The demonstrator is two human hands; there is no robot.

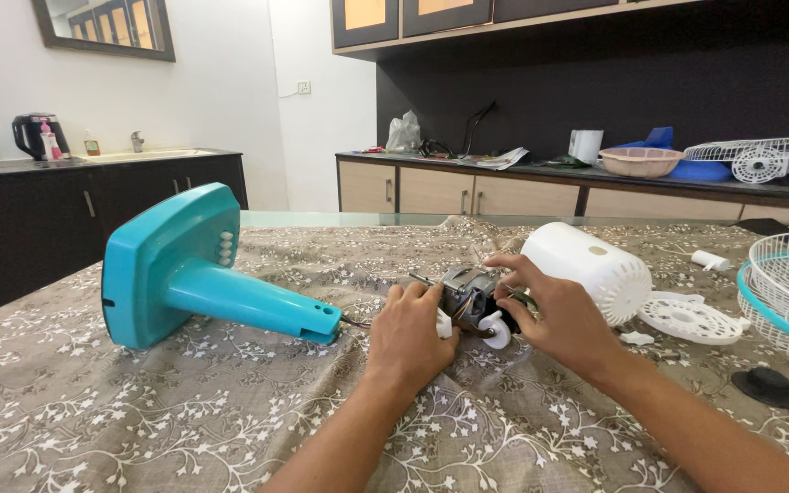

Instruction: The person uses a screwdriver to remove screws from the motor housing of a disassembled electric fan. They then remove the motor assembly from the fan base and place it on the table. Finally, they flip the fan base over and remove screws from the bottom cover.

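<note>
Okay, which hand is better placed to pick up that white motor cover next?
Probably the right hand: the white motor cover lies just beyond its fingers, while the left hand steadies the fan motor.

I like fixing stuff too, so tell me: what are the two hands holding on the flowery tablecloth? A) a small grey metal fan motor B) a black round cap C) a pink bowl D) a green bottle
A: both the left hand and the right hand grip the small grey metal fan motor, which lies beside the turquoise plastic fan stand and the white plastic motor cover.
</note>
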